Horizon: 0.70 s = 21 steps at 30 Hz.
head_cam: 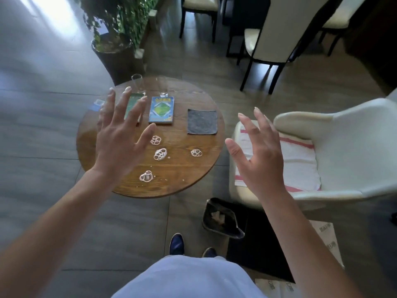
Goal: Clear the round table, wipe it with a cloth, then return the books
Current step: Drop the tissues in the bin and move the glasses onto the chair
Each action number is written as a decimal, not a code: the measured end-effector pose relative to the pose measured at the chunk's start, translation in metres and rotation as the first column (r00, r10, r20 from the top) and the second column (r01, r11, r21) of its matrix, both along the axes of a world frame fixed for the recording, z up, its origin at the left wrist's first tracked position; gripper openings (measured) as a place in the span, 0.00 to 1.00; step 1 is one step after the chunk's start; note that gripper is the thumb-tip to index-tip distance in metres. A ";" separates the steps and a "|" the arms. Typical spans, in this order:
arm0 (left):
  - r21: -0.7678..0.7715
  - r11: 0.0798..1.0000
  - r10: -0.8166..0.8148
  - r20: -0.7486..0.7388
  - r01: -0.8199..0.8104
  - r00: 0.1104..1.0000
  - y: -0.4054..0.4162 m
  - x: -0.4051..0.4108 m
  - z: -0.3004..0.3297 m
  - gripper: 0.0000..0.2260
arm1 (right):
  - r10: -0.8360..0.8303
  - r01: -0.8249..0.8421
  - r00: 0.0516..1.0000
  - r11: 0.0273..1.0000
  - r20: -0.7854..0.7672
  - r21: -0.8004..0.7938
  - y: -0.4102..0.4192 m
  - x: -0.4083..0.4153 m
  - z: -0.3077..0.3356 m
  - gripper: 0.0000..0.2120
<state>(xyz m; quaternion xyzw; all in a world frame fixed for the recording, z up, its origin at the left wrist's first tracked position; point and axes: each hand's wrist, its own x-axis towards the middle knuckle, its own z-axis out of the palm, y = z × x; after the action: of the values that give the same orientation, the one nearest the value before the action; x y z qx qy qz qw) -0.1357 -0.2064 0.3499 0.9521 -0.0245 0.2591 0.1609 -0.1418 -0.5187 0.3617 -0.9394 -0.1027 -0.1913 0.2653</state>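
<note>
We see both hands raised in front of us, backs to the camera, holding nothing. The left hand hangs over the left half of the surface with fingers spread wide and straight, partly hiding a green book. The right hand is out past the surface's right edge, over the chair, its fingers spread and slightly bent.

On the round wooden surface a blue book lies flat just right of the green one. Behind the books stand two clear glasses. A grey cloth lies folded square near the right edge, apart from the books. Four small foamy patches dot the near half.

The white chair beside the surface carries a white towel with red stripes. A dark bin sits on the grey tiled floor near our feet. A potted plant stands behind the surface, and dining chairs fill the back right.
</note>
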 end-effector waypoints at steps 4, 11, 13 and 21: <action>0.007 0.996 0.084 0.023 -0.084 0.996 0.015 -0.016 -0.003 0.27 | 0.083 -0.084 0.996 0.997 0.014 0.002 0.013 0.005 0.003 0.29; 0.086 0.957 0.280 -0.023 -0.277 0.960 0.036 -0.035 -0.023 0.27 | 0.213 -0.209 0.968 0.977 0.135 -0.044 0.034 0.011 -0.013 0.29; 0.071 0.951 0.304 -0.027 -0.301 0.952 0.043 -0.039 -0.022 0.26 | 0.231 -0.230 0.963 0.973 0.137 -0.026 0.043 0.012 -0.018 0.29; 0.047 0.949 0.312 -0.041 -0.311 0.949 0.083 -0.016 -0.025 0.26 | 0.225 -0.225 0.972 0.974 0.063 -0.020 0.084 0.047 -0.028 0.29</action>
<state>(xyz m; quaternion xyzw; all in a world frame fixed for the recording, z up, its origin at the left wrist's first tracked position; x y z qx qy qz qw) -0.1514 -0.1234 0.3253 0.9529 0.1247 0.2580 0.0997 -0.0951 -0.4347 0.3338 -0.9167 -0.2182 -0.1897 0.2758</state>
